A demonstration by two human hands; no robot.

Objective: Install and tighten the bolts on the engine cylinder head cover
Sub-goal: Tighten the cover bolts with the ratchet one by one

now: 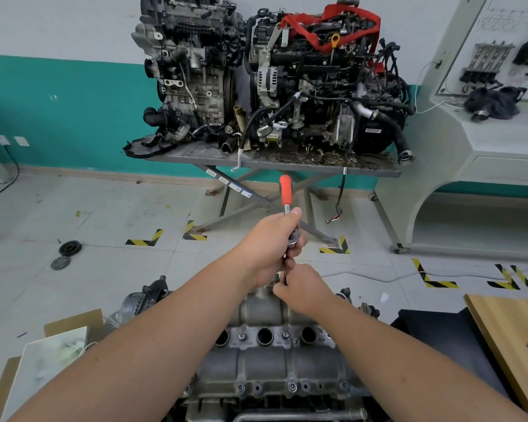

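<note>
My left hand (270, 239) holds a closed grip around the head end of the ratchet wrench (287, 208), whose orange handle points up and away. Just right of it and lower, my right hand (302, 289) pinches the dark extension shaft below the ratchet head, steadying it at the far edge of the cylinder head cover (265, 309), which lies directly before me. The bolt is hidden behind my fingers. Risk: a tilted shaft could cross-thread the bolt or let the socket slip off.
</note>
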